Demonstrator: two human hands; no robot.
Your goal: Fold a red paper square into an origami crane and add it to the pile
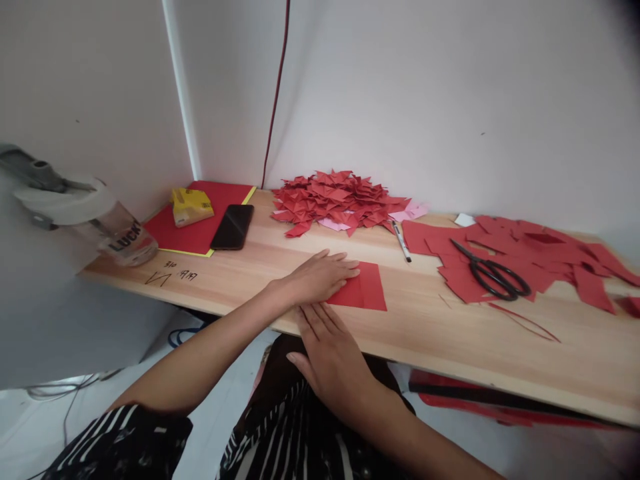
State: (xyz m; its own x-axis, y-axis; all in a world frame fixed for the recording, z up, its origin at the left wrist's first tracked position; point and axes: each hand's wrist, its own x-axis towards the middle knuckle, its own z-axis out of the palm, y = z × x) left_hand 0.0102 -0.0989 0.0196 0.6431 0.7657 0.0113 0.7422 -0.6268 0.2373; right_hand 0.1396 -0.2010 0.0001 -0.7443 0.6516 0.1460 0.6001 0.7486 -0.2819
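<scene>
A flat piece of red paper [369,288] lies near the front edge of the wooden table. My left hand [320,275] rests palm down over its left part, fingers stretched to the right across it. My right hand [330,347] is at the table's front edge, just below the left, with its fingers straight and close together. Its fingertips reach the paper's lower left corner, partly under my left hand. Whether they touch the paper I cannot tell. The paper's left side is hidden by my hands.
Behind lies a heap of folded red paper pieces [340,200]. A pen [401,241], black scissors [493,273] and cut red sheets [545,257] lie to the right. A phone [233,227], yellow packet [191,207], red sheet [187,239] and bottle [123,233] are at the left.
</scene>
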